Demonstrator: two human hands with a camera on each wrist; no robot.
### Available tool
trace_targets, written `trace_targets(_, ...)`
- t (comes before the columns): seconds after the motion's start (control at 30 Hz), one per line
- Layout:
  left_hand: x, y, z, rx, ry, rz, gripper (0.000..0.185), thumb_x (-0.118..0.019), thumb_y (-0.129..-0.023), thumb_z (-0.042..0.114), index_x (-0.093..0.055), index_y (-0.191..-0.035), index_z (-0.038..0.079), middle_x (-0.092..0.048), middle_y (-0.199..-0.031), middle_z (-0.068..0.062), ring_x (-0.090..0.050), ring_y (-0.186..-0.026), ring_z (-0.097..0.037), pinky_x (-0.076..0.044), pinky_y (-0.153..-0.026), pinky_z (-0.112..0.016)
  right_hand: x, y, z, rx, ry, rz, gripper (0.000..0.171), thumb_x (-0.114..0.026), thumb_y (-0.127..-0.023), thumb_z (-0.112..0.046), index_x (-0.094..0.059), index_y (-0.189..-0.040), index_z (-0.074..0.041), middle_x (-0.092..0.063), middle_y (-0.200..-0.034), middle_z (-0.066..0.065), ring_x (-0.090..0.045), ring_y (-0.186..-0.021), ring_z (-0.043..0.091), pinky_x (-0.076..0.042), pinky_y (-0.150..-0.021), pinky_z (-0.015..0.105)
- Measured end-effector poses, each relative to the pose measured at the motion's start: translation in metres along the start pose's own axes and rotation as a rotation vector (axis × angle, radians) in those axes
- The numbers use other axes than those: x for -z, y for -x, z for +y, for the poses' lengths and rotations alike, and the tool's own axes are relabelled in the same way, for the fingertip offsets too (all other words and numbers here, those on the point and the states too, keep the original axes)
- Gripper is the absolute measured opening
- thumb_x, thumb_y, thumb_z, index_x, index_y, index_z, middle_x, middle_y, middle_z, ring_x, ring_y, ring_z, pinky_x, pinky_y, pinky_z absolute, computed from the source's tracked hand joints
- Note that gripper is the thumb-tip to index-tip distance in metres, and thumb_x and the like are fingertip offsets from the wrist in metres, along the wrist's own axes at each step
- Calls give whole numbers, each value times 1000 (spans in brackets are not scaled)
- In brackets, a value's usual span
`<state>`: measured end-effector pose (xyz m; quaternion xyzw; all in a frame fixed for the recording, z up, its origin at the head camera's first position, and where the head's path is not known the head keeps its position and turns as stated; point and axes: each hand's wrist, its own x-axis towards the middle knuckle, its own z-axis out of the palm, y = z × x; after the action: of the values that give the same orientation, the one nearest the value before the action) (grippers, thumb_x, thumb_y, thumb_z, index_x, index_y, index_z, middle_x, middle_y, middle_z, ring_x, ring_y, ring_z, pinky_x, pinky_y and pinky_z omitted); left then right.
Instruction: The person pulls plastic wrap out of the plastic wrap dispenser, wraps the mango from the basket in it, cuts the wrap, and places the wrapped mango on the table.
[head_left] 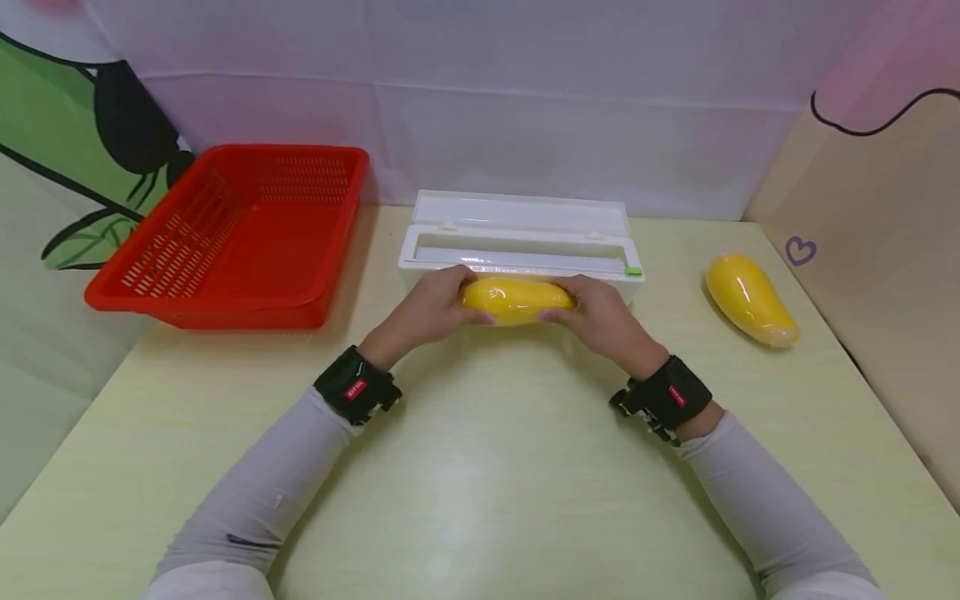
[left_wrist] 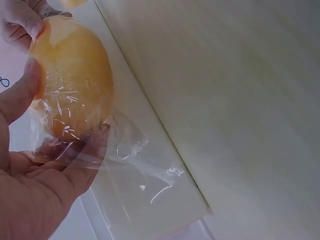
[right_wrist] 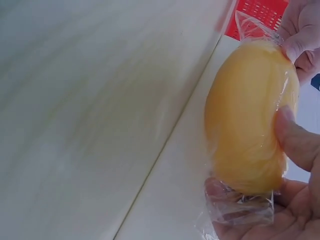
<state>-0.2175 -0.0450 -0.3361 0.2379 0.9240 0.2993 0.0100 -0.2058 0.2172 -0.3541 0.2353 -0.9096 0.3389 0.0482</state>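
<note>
A yellow mango-shaped fruit wrapped in clear cling film is held by both ends just in front of the white cling film dispenser, whose lid stands open. My left hand grips its left end and my right hand grips its right end. In the left wrist view the fruit lies against my palm with loose film trailing off it. In the right wrist view my thumb presses on the fruit, and bunched film sits at its end.
A red slotted basket stands at the back left of the pale yellow table. A second wrapped yellow fruit lies at the right near a beige wall. A white backdrop rises behind the dispenser.
</note>
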Motion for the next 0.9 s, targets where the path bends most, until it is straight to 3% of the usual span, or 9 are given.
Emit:
trace_targets(0.33, -6, 1, 1, -1, -29, 14, 60, -85, -80, 30, -62, -125, -3, -60, -113, -15, -54, -99, -28, -47, -89, -38, -3, 6, -3, -25, 47, 5, 54, -74, -90, -29, -60, -135, -3, -50, -115, 16, -51, -96, 28, -45, -82, 38)
trace_targets(0.5, -4, 2, 2, -37, -82, 25, 60, -83, -82, 31, -62, -127, -4, -59, -113, -16, -54, -100, -28, -47, -89, -38, 1, 5, -3, 20, 122, 8, 52, -75, -89, -31, -63, -133, -5, -57, -101, 12, -50, -85, 25, -42, -72, 35)
trace_targets(0.63, -2, 0, 3, -30, -83, 16, 56, -81, -84, 31, -64, -125, -2, -65, -112, -14, -57, -100, -28, -46, -90, -40, 2, 2, -4, 3, 138, -5, 50, -74, -90, -33, -64, -130, -4, -61, -97, 11, -50, -84, 25, -40, -72, 36)
trace_targets(0.77, 0, -2, 3, 20, -39, 10, 51, -80, -85, 33, -66, -123, 1, -66, -104, -11, -56, -95, -27, -46, -85, -39, 2, 2, -3, -53, 95, 23, 50, -75, -90, -34, -62, -124, 1, -65, -99, 13, -54, -85, 26, -43, -74, 38)
trace_targets(0.9, -1, -2, 2, 88, 10, 9, 53, -78, -86, 37, -63, -123, 2, -62, -99, -9, -53, -90, -25, -44, -77, -36, 0, 3, -1, -117, 52, 58, 52, -76, -89, -35, -53, -117, 3, -60, -89, 13, -50, -74, 25, -40, -66, 35)
